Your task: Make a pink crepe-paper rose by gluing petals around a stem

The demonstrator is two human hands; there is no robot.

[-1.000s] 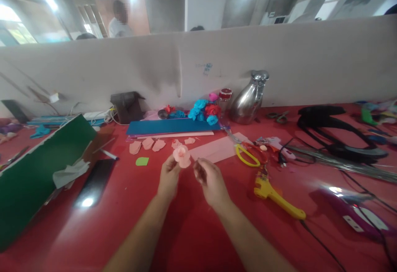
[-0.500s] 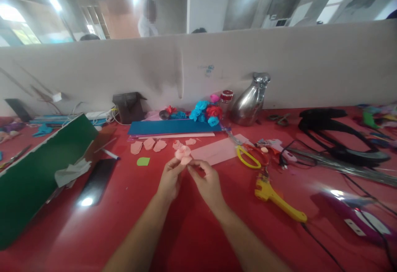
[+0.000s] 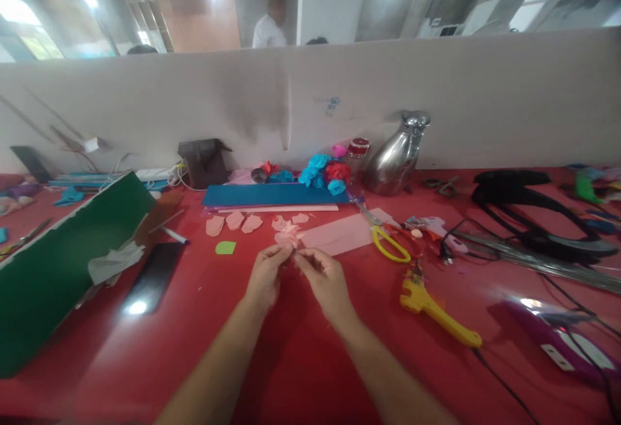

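Observation:
A pale pink paper flower (image 3: 290,233) is between my two hands at the middle of the red table. My left hand (image 3: 266,274) is closed, thumb and fingers pinching the flower's base. My right hand (image 3: 323,277) is closed in a pinch at the same base from the other side. My fingertips hide the lower end of the flower. Cut pink paper petals (image 3: 235,220) lie behind my left hand, with a green paper piece (image 3: 226,248) nearer. A flat pink paper strip (image 3: 344,233) lies just beyond my right hand.
Yellow-handled scissors (image 3: 391,246), a yellow glue gun (image 3: 439,315) and a purple device (image 3: 557,341) with cords lie to the right. Blue and red paper flowers (image 3: 317,171) and a metal jug (image 3: 398,153) stand behind. A phone (image 3: 154,276) and green board (image 3: 72,263) are left.
The flower has tipped away from me, so its round bloom no longer faces up and its base shows between my fingertips. The view has shifted slightly.

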